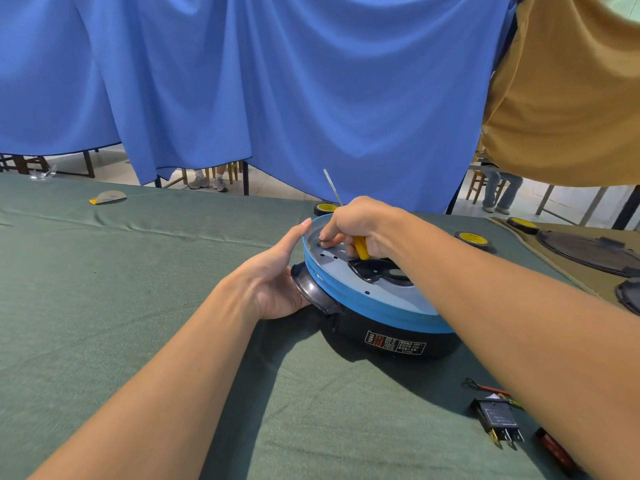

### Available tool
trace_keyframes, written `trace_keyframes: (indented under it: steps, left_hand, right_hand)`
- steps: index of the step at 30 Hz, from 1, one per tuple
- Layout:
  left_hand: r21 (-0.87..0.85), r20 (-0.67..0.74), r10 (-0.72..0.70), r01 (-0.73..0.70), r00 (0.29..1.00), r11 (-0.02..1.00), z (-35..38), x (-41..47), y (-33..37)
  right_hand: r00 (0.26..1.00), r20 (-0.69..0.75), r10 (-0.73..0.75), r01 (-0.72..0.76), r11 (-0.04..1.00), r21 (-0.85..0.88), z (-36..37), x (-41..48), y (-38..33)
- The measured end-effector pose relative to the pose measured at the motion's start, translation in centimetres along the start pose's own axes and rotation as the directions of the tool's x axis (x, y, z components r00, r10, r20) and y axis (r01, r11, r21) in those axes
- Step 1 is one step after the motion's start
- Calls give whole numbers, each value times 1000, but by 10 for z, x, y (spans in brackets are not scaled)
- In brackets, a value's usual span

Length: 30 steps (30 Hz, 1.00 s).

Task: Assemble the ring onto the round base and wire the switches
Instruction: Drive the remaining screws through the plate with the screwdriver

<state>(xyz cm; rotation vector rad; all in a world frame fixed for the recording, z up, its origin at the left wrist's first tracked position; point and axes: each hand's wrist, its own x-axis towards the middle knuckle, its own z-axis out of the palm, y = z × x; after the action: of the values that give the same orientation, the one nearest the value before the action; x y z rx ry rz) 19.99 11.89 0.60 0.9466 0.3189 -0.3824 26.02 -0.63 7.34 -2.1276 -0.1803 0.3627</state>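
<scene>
Backdrop: blue curtain (277, 81) hangs behind a table (104, 289) draped in green cloth.
Round base (391, 337): black, resting on the cloth right of centre.
Ring (374, 306): blue, already sitting on top of the base and looking level.
Progress: fastening the ring seems to be the step in hand; the wiring looks unstarted.
Left hand (273, 282): fingers straight, palm against the base's black side handle (311, 289), one fingertip at the ring's rim.
Right hand (360, 226): over the ring's far side, curled round a yellow-handled screwdriver (360, 247) with its shaft pointing up. Its fingertips pinch at a hole in the pale plate; what they pinch is too small to tell.
Switch (497, 419): loose on the cloth beside a red wire (488, 388), well apart from the base.
</scene>
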Motion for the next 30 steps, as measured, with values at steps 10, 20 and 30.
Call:
trace_keyframes:
  steps: [10, 20, 30]
  left_hand:
    - [26, -10, 0, 0, 1000, 1000, 0, -1, 0]
    - [37, 18, -9, 9, 1000, 999, 0, -3, 0]
    - [349, -100, -14, 48, 995, 936, 5, -13, 12]
  right_hand:
    - [995, 87, 54, -55, 998, 10, 0, -1, -2]
    - [998, 48, 27, -23, 996, -90, 0, 2, -3]
    - [988, 94, -126, 139, 979, -149, -3, -11, 0]
